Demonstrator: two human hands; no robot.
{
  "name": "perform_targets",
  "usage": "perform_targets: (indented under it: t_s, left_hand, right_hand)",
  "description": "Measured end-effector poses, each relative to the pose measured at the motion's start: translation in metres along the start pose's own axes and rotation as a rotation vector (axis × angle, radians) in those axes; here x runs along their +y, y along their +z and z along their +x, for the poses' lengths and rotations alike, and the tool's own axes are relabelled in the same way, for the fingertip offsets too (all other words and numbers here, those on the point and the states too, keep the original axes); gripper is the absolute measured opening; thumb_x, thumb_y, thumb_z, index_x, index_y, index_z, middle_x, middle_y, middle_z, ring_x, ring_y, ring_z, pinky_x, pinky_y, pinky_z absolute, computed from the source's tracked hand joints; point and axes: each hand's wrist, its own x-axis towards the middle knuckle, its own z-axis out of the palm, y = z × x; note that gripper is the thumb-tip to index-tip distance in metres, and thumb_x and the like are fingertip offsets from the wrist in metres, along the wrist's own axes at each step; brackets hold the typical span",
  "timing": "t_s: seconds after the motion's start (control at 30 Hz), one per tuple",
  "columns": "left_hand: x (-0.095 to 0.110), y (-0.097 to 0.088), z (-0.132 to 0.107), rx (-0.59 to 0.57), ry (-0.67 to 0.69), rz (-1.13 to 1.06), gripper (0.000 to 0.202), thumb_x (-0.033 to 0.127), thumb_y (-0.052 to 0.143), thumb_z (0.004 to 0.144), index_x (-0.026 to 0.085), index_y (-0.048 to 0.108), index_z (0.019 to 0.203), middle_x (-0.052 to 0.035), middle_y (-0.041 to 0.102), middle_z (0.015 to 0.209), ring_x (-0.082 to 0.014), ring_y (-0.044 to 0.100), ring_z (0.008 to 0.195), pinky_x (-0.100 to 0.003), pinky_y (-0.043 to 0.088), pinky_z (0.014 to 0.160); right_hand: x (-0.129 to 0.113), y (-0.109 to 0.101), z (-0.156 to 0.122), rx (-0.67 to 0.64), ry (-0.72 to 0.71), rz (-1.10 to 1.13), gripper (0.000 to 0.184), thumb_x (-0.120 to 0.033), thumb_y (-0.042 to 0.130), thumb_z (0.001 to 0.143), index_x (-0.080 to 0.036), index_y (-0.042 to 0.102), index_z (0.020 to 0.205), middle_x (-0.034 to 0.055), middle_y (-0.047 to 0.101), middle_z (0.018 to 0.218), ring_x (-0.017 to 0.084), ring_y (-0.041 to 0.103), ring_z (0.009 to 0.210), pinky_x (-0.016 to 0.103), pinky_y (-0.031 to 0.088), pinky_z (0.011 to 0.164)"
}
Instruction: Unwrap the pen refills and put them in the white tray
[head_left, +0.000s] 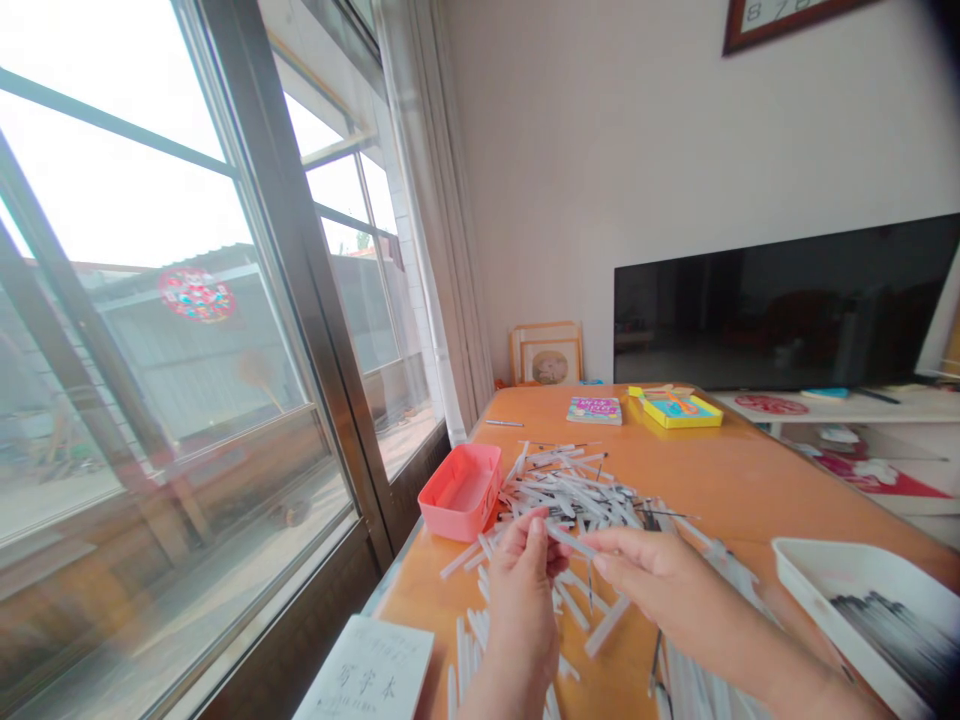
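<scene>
Both of my hands hover above a pile of white pen tubes (570,495) scattered on the orange wooden table (735,470). My left hand (523,590) and my right hand (656,580) pinch the two ends of one white tube (570,541) between them. A thin dark refill (589,588) hangs down near my right fingers. More tubes (469,650) lie under my wrists.
A pink plastic box (461,490) stands left of the pile by the window. A white tray (840,590) with dark refills sits at the right. A notebook (367,675) lies at the near edge. A yellow box (677,407) and small booklet (595,410) lie far back, before a television (780,305).
</scene>
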Motion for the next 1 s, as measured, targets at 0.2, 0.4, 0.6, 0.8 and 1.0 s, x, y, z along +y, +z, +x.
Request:
perform_targets:
  t_s: [0.2, 0.4, 0.6, 0.8, 1.0]
  left_hand:
    - [-0.005, 0.000, -0.002, 0.021, 0.014, -0.047, 0.041, 0.044, 0.074, 0.081, 0.015, 0.069, 0.110, -0.0053, 0.066, 0.085, -0.0121, 0.059, 0.070, -0.025, 0.047, 0.070]
    - [-0.008, 0.000, -0.004, 0.045, 0.045, -0.028, 0.039, 0.043, 0.072, 0.084, 0.014, 0.069, 0.110, -0.0066, 0.066, 0.089, -0.0129, 0.059, 0.073, -0.027, 0.048, 0.072]
    - [-0.001, 0.004, -0.007, 0.026, 0.040, -0.006, 0.034, 0.041, 0.072, 0.084, 0.014, 0.069, 0.104, -0.0033, 0.063, 0.081, -0.0119, 0.058, 0.070, -0.026, 0.048, 0.070]
    - [0.005, 0.002, -0.004, 0.009, 0.034, 0.047, 0.037, 0.043, 0.075, 0.081, 0.014, 0.069, 0.102, -0.0046, 0.065, 0.083, -0.0135, 0.061, 0.072, -0.028, 0.049, 0.073]
    - [0.001, -0.001, 0.002, 0.053, 0.013, 0.027, 0.035, 0.043, 0.079, 0.076, 0.015, 0.067, 0.091, -0.0036, 0.064, 0.079, -0.0143, 0.063, 0.072, -0.026, 0.049, 0.070]
  right_hand:
    - [0.003, 0.008, 0.000, 0.061, -0.080, -0.146, 0.034, -0.035, 0.052, 0.093, -0.024, 0.074, 0.116, 0.0030, 0.073, 0.087, 0.027, 0.065, 0.095, 0.039, 0.051, 0.089]
    - [0.005, 0.013, 0.000, 0.076, -0.087, -0.222, 0.033, -0.033, 0.050, 0.094, -0.023, 0.073, 0.116, 0.0022, 0.074, 0.094, 0.024, 0.067, 0.096, 0.034, 0.051, 0.088]
    - [0.001, 0.013, -0.001, 0.054, -0.082, -0.134, 0.031, -0.034, 0.052, 0.094, -0.022, 0.073, 0.113, 0.0011, 0.072, 0.090, 0.021, 0.065, 0.094, 0.030, 0.049, 0.084]
    - [0.012, -0.008, 0.000, 0.043, 0.218, 0.094, 0.056, -0.061, 0.044, 0.095, -0.017, 0.065, 0.121, -0.0012, 0.063, 0.063, 0.011, 0.049, 0.051, 0.023, 0.036, 0.050]
    - [0.018, -0.032, 0.001, 0.130, 0.320, 0.317, 0.064, -0.069, 0.042, 0.092, -0.012, 0.064, 0.110, 0.0079, 0.071, 0.074, 0.014, 0.059, 0.057, 0.024, 0.041, 0.050]
